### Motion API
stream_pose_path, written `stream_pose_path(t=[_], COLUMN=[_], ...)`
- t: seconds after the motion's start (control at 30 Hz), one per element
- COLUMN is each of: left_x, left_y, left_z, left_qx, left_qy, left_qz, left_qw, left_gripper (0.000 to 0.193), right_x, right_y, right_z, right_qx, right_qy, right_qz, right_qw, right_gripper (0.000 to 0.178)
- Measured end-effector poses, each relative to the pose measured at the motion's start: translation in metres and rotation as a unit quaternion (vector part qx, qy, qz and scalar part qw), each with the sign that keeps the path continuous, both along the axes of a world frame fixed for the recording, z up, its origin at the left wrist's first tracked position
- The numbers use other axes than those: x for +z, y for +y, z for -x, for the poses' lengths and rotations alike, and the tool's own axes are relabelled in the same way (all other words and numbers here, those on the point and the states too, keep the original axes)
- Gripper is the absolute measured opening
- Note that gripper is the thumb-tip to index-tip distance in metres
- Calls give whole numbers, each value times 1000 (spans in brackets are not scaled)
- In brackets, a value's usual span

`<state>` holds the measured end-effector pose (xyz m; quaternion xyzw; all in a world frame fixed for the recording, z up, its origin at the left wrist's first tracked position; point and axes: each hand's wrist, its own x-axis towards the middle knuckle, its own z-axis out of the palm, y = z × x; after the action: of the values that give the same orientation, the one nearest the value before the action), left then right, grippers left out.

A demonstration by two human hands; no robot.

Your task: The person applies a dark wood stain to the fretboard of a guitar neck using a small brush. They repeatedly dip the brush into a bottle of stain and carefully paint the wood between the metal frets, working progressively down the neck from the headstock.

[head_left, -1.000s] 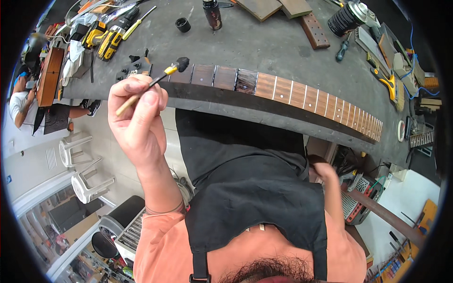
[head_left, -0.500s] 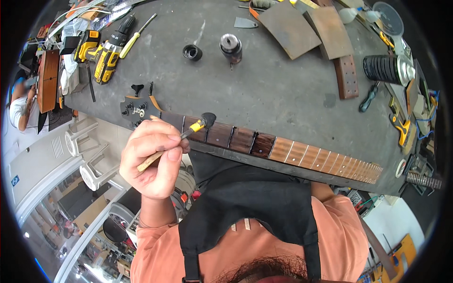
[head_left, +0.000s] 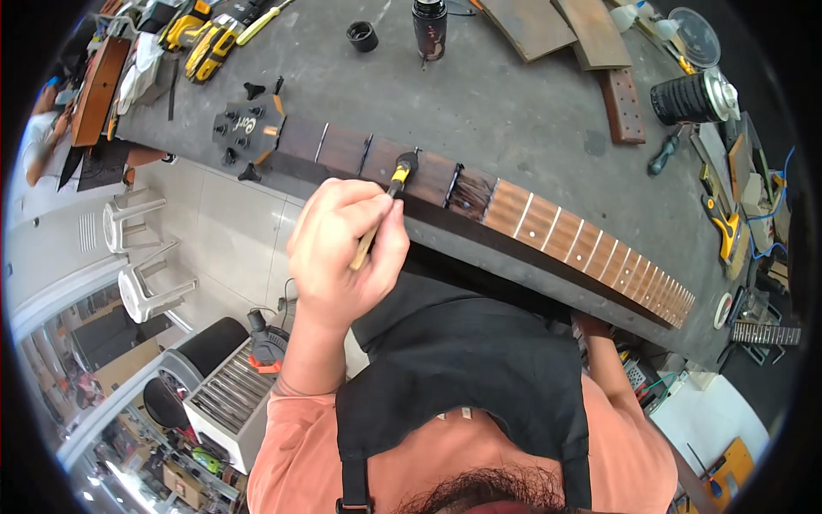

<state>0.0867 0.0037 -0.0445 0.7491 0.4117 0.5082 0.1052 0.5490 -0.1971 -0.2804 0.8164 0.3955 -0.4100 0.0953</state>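
A small brush [head_left: 400, 174] with a wooden handle, a yellow band and dark bristles is pinched in the closed fingers of my left hand [head_left: 347, 244]. Its bristles rest on, or just over, the fretboard of a guitar neck [head_left: 548, 225]. Toward the black headstock [head_left: 244, 126] the fretboard is dark; further right it is lighter brown with bright frets. Wet-looking dark streaks mark the section beside the lighter wood. On the right, my forearm [head_left: 606, 364] reaches toward the bench edge, where my right hand is hidden.
The neck lies along the near edge of a dark bench [head_left: 342, 90]. Beyond it stand a dark bottle [head_left: 430, 30] and a black cap [head_left: 361, 36]. A yellow drill [head_left: 210, 51] lies far left, wooden blocks [head_left: 599, 34] and a can [head_left: 693, 97] far right. Another person [head_left: 43, 137] is at left.
My left hand has moved right along the neck and lowered the brush onto or near the fretboard. My view has shifted, so the bottle and cap now appear higher.
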Motion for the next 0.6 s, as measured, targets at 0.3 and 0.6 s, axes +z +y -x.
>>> stream_pose_path(t=[0.3,0.6], left_x=[0,1], left_y=[-9,-15], left_z=[-30,-34], left_qx=[44,97], left_qy=[61,69], left_qz=[-24,15], left_qw=[997,993], left_gripper=[27,30], right_x=[320,284], right_y=[84,163], right_z=[22,89], right_qx=[117,387], right_qy=[339,56], right_qz=[21,-442], right_qw=[933,807], right_gripper=[37,81])
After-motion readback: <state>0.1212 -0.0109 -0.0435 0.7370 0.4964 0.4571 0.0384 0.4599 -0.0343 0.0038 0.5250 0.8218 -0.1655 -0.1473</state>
